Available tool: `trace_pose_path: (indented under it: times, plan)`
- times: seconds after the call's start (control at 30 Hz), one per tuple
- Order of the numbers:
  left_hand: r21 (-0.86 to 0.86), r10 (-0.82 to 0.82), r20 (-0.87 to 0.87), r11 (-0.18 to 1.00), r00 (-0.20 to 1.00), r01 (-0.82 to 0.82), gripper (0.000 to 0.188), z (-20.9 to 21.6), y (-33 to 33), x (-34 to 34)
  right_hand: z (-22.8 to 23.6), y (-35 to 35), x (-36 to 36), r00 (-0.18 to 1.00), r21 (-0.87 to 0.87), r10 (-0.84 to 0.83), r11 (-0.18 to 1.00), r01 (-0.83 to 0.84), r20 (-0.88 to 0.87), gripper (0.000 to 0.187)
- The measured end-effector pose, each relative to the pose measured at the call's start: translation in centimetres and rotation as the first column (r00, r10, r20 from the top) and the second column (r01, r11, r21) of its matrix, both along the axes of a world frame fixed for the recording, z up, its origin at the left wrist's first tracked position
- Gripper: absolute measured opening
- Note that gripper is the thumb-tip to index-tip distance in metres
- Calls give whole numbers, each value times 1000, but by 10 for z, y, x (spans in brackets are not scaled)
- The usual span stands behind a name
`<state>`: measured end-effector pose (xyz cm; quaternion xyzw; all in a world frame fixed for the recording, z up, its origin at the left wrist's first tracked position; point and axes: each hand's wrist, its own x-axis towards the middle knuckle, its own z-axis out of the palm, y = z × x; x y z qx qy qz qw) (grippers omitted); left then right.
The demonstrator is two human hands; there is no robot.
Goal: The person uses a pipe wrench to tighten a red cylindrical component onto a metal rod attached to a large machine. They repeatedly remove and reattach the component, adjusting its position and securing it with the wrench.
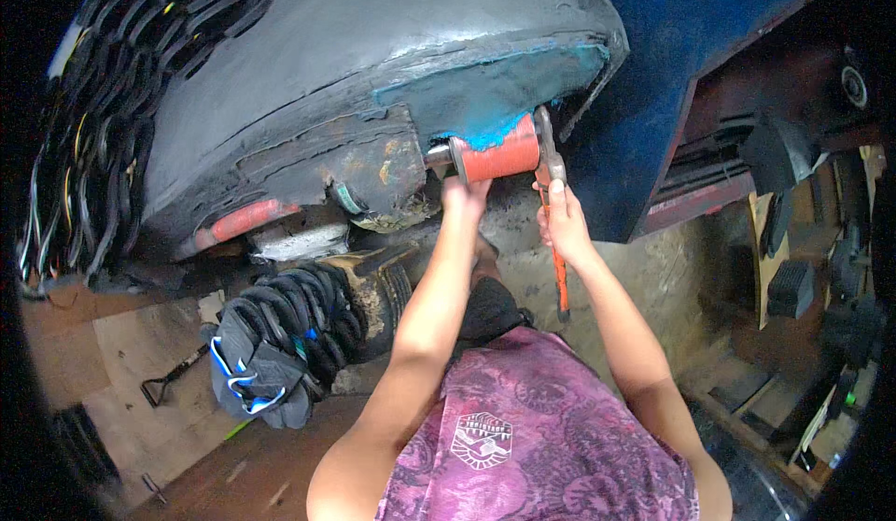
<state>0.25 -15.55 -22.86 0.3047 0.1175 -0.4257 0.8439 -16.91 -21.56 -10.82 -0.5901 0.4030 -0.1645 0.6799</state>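
Note:
My right hand [564, 222] is closed around a wrench [563, 278] with a long orange handle and a metal head. The wrench's head stands against the right end of a red cylinder [504, 155], which looks like a spool or roller. My left hand [462, 199] reaches up to the cylinder's lower left end, and its fingers are blurred and partly hidden. A short metal shaft [437, 156] shows left of the cylinder. Ragged blue material [504, 101] hangs over the cylinder's top, on the underside of a large grey, curved machine body [373, 26].
Many black ribbed strips [121, 110] hang at the left. A stack of black curved pieces [294, 320] with a dark cloth [252, 372] stands below them. A dark blue panel [644, 82] slopes down at the right. Black blocks [791, 288] lie farther right.

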Motion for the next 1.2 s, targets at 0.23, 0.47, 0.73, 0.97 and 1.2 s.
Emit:
trace_pose_path:
  times: [0.23,0.47,0.73,0.97,1.2]
  plan:
    - [-173,468,-18,869,884,-464,66,96,224,97,-16,-1,6,1000,-56,-28,998,28,4,54]
    - [144,803,121,568,584,-810,90,191,192,200,-8,-1,5,999,23,35,999,-36,3,56]
    - [142,837,180,498,517,-856,81,43,218,227,-7,-1,5,999,23,24,999,-25,35,52]
    - [394,400,-229,872,888,-291,87,9,105,-31,-11,-2,3,997,27,63,998,-64,33,61]
    - [-164,430,-258,863,865,-478,80,139,-44,-38,-23,-7,6,998,-181,31,983,-19,62,56]
